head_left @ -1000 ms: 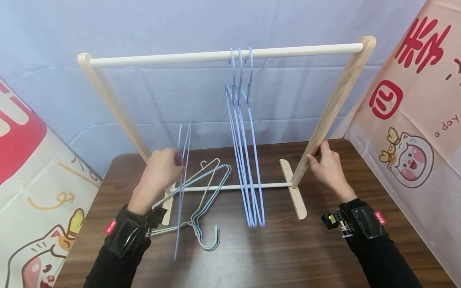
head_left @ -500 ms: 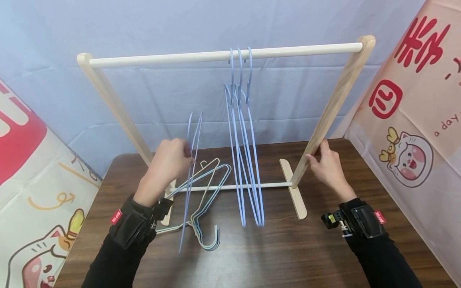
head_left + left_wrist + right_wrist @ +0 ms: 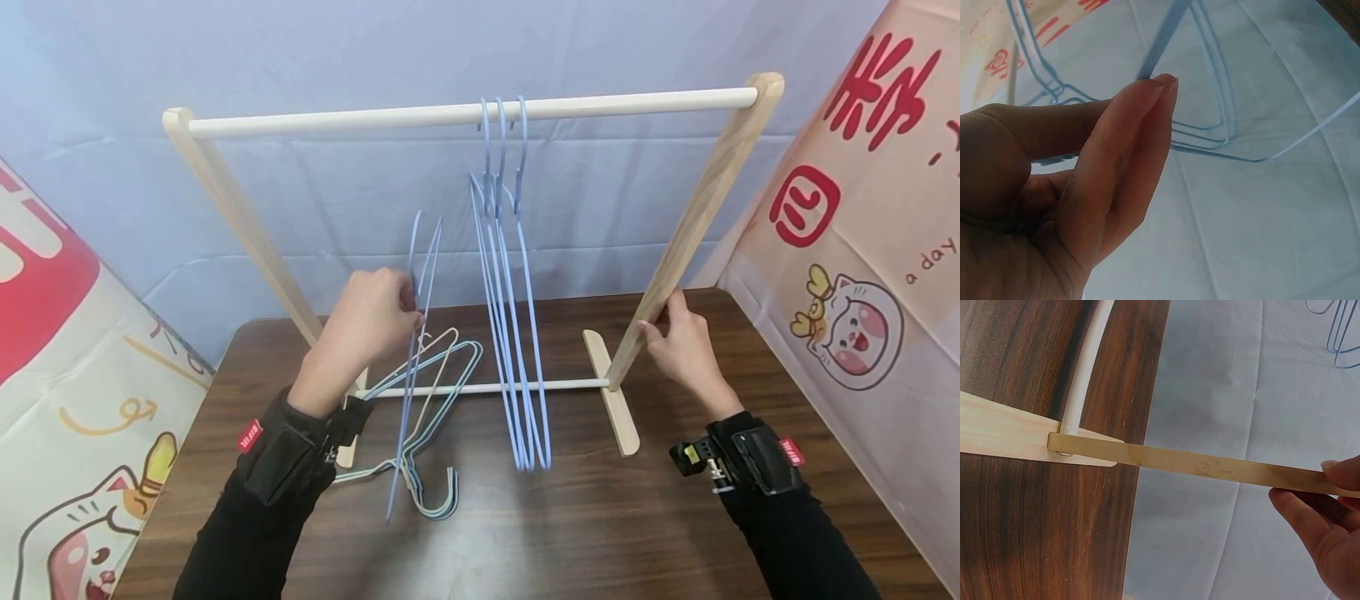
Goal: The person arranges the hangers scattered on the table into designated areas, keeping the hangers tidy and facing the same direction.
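Pinching a blue clothes hanger (image 3: 1165, 39) with the left hand (image 3: 375, 312), with the grip clamped on one thin strand of it between thumb and fingertips. Holding it upright, hook up and nearly edge-on in the head view, apart from the top bar (image 3: 337, 123). Clasping the wooden right upright (image 3: 703, 208) with the right hand (image 3: 684, 346), low on the post, with thumb and fingers on opposite sides. Has three more blue hangers (image 3: 501, 192) hanging by their hooks from the top bar, close together, to the right of the held one. Has a pile of cream and pale-blue hangers (image 3: 433, 513) on the dark wood-grain bench (image 3: 570, 525), partly hidden by the held hanger, with several hooks bunched toward the near side. Shows, farther out, the lower rail (image 3: 562, 386), the right foot (image 3: 617, 417) and the left upright (image 3: 240, 221). Shows a pale blue cloth (image 3: 360, 58) behind, flanked by a printed left panel (image 3: 45, 400) and a printed right panel (image 3: 885, 292).
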{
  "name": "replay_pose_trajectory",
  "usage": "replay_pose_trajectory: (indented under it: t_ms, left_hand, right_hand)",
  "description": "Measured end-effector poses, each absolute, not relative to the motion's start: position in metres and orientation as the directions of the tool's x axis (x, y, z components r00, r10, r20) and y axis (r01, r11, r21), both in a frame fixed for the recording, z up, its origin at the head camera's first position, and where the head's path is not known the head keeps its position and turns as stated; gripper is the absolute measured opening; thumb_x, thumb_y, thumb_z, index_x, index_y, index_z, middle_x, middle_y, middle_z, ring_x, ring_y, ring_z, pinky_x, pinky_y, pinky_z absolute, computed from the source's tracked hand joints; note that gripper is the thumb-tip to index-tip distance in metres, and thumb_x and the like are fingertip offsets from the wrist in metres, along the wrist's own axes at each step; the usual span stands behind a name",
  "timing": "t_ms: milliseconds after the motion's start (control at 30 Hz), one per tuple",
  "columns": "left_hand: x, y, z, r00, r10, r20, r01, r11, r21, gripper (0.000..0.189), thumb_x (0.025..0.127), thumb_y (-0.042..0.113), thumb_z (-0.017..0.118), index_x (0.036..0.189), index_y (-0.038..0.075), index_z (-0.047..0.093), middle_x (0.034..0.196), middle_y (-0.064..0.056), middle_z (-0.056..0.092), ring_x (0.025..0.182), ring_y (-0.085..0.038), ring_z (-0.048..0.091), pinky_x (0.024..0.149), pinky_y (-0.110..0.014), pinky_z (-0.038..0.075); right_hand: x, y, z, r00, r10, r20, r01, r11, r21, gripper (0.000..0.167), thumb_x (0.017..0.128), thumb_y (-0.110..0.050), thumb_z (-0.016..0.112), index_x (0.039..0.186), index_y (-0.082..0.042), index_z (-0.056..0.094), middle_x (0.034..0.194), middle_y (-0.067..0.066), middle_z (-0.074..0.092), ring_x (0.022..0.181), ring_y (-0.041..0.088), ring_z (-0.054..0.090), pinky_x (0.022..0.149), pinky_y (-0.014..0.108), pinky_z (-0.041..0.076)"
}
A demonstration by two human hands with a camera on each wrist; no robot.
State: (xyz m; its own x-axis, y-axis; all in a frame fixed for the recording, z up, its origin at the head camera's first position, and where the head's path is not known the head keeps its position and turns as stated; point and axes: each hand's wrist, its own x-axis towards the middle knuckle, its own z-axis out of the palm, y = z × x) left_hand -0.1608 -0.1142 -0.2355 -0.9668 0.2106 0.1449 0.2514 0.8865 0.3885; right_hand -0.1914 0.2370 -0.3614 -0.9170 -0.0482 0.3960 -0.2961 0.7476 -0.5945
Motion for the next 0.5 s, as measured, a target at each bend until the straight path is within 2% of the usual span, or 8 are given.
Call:
replay_pose_trajectory:
  t_ms: [267,500]
  left_hand:
    - [-0.161,-0.108,-0.221,-0.959,0.228,0.168,0.277,0.881,0.384,0.009,0.077,0.008,0.067,0.072,0.002,0.063,0.073,-0.009,0.066,0.074,-0.028,0.06,0.065,-0.037,0.047]
    - [-0.161,-0.105,-0.21,-0.962,0.221,0.159,0.268,0.869,0.415,0.008,0.079,0.008,0.066,0.075,0.002,0.063,0.07,-0.007,0.066,0.066,-0.023,0.061,0.059,-0.032,0.046]
  right_hand:
    - [-0.191,0.237,-0.361,-0.913,-0.049,0.406,-0.301,0.751,-0.587,0.038,0.085,0.005,0.055,0.117,0.012,0.036,0.089,0.032,0.054,0.078,0.044,0.056,0.057,0.045,0.042]
    - [-0.191,0.237,-0.36,-0.921,-0.046,0.387,-0.289,0.747,-0.599,0.039,0.085,0.004,0.054,0.119,0.012,0.036,0.091,0.032,0.054,0.08,0.045,0.056,0.057,0.045,0.043]
